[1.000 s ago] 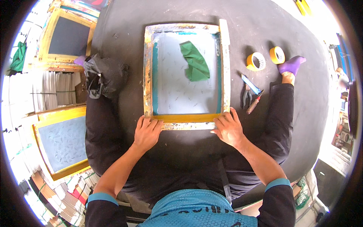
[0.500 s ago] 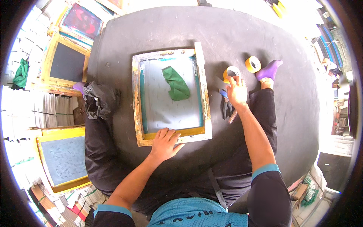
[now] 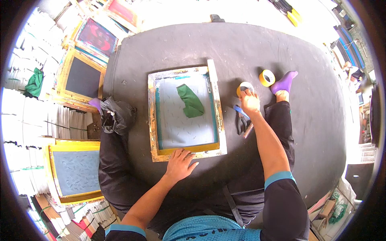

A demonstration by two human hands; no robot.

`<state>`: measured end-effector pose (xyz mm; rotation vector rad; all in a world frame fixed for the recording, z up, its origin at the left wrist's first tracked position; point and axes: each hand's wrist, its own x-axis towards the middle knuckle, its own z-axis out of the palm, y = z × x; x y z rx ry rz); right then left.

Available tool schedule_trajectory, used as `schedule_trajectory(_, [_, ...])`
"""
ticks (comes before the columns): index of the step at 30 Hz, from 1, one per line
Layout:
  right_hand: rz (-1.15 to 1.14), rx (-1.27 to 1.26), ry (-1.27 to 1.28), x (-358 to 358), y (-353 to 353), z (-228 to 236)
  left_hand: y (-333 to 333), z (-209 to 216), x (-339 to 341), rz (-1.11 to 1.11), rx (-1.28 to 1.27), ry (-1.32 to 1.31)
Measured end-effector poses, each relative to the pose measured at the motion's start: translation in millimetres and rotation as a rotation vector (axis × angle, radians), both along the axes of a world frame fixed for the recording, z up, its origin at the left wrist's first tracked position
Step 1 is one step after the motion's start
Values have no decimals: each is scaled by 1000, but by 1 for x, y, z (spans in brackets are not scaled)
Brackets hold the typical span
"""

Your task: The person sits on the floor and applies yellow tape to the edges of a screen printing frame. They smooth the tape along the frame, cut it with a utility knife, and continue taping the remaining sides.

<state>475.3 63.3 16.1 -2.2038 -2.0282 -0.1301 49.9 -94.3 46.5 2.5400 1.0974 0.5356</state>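
- Dark grey work surface (image 3: 313,132), matte, pale scuffs and specks, edges look bowed.
- Bears a shallow paint-crusted frame (image 3: 152,116), laid flat left of centre, slightly rotated.
- Right of that, one yellow tape roll (image 3: 240,88), partly covered by fingers; second yellow tape roll (image 3: 263,78) just beyond, near a purple-socked foot (image 3: 284,83), also on top.
- Nearer: dark-handled pliers (image 3: 239,125), blue tool (image 3: 240,110) and brown handle (image 3: 248,130) bunched together.
- Far left, black plastic bag (image 3: 117,116); possibly propped on the leg, hard to tell.

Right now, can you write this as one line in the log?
left hand: on near edge of frame | right hand: at yellow tape roll, grip unclear | green cloth: on mesh | pliers: on table
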Motion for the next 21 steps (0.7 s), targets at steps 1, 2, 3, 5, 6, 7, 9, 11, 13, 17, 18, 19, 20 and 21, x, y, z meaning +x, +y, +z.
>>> schedule_trajectory(1, [0,-12,22,-1,-3,4,1,2,0,9,-3,-6])
schedule_trajectory(2, [-13,-4,90,-1,-6,8,1,4,0,26,-12,-30])
schedule_trajectory(3, [-26,4,158,1,-9,13,1,6,2,42,-22,-55])
schedule_trajectory(5, [-72,64,273,0,-15,26,3,15,6,86,-77,-121])
schedule_trajectory(6, [-99,21,453,4,-16,30,7,18,10,111,-124,-163])
schedule_trajectory(7, [-122,-26,634,8,-17,40,12,24,13,137,-171,-203])
schedule_trajectory(9, [-117,-81,1008,9,-26,55,27,34,19,162,-227,-258])
schedule_trajectory(11, [-75,-135,1385,-23,-43,90,41,46,19,203,-251,-319])
schedule_trajectory(13, [-62,-215,1569,-52,-63,116,56,64,28,228,-410,-480])
schedule_trajectory(17, [81,-356,1513,-104,-96,130,72,103,41,172,-545,-552])
schedule_trajectory(18, [116,-377,1476,-118,-102,133,74,105,42,140,-488,-536])
schedule_trajectory(19, [173,-399,1493,-129,-106,134,74,106,44,107,-436,-518])
schedule_trajectory(20, [237,-441,1437,-138,-111,137,72,108,45,73,-396,-499])
schedule_trajectory(21, [261,-469,1423,-147,-112,136,73,110,43,44,-420,-445])
